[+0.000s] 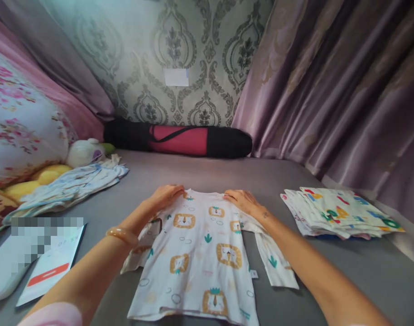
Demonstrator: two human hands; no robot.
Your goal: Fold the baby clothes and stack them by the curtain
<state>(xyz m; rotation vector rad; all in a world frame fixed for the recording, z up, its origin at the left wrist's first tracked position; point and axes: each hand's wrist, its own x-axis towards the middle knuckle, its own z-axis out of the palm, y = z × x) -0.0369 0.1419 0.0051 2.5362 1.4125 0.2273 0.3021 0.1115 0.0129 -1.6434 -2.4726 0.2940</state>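
A small white child's shirt [200, 253] with lion prints lies spread flat on the grey bed [207, 174] in front of me. My left hand [166, 195] rests on its left shoulder, fingers stretched flat. My right hand [243, 199] lies flat on its right shoulder, fingers extended. Both sleeves are splayed outward beneath my forearms. A pale bangle [122, 235] circles my left wrist.
A stack of folded printed garments [339, 213] sits at the right. A loose pile of pale clothes [71, 185] lies at the left beside floral pillows [20, 122] and soft toys [84, 151]. A black-and-pink rolled bag [180, 138] lies along the wall. A phone [54, 267] rests lower left.
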